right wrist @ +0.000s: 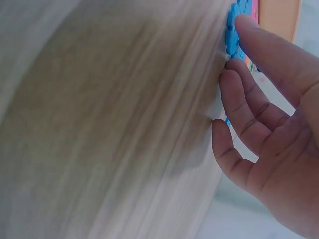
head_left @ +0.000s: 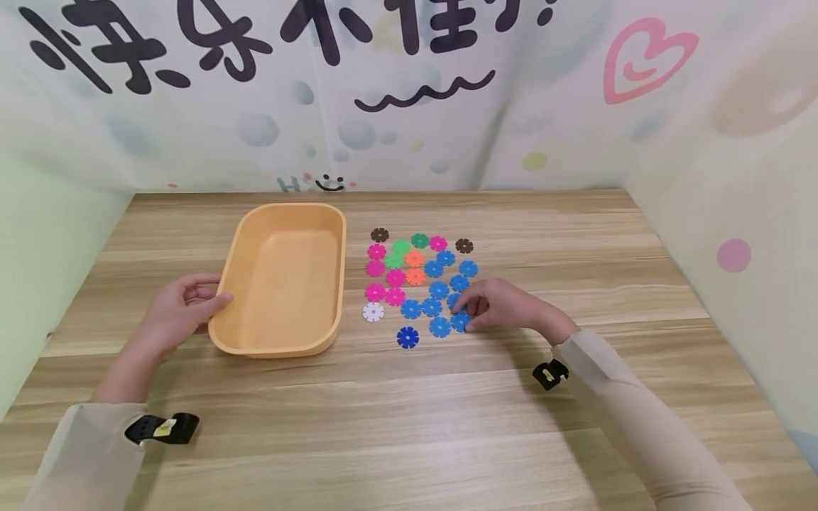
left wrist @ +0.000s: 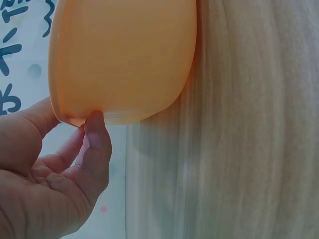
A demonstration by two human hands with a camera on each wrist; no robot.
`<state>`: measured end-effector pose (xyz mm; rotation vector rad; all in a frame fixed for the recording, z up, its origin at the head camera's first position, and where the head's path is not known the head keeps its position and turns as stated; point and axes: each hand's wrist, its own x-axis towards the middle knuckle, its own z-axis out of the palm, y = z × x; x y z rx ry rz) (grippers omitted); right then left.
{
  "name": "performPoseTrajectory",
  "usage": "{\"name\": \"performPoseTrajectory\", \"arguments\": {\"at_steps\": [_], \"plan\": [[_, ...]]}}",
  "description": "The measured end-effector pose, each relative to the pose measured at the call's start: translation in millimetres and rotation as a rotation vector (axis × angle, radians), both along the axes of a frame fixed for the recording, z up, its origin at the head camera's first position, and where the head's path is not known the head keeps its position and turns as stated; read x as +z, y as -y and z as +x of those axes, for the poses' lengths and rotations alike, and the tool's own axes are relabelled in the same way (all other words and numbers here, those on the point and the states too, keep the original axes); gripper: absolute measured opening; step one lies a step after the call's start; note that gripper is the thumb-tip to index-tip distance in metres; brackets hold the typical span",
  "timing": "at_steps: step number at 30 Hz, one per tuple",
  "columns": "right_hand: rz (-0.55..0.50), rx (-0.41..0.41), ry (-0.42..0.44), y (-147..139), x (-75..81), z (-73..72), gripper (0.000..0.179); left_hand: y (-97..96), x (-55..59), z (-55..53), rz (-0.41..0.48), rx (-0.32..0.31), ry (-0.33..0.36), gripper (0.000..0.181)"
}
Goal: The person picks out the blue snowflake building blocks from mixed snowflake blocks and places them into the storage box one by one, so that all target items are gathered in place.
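My left hand (head_left: 179,312) pinches the near left end of a yellow-orange plastic tub (head_left: 287,284), thumb over the rim and fingers outside the wall. In the left wrist view, the fingertips press against the tub's wall (left wrist: 124,59). Right of the tub lies a flat group of notched snowflake discs. My right hand (head_left: 505,305) is low at the group's right edge, its fingertips at a blue disc (head_left: 460,321) and partly covering another just above it. The right wrist view shows the thumb touching blue discs (right wrist: 232,35), the other fingers loosely bent at the tabletop.
Pink discs (head_left: 395,277), orange discs (head_left: 415,276), green discs (head_left: 393,260), brown discs (head_left: 380,235) and a white disc (head_left: 373,311) lie beside the blue ones. A dark blue disc (head_left: 407,337) sits apart in front. A printed sheet (head_left: 396,128) hangs behind the wooden table (head_left: 396,433).
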<state>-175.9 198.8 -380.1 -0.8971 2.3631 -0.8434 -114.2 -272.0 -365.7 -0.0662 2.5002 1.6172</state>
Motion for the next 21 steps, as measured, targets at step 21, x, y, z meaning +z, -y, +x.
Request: {"name": "performPoseTrajectory", "arguments": {"at_steps": [21], "plan": [[-0.007,0.013,0.014,1.4,0.1,-1.5,0.024,-0.9,1.1,0.6,-0.008,0.0,0.001,0.055]]}}
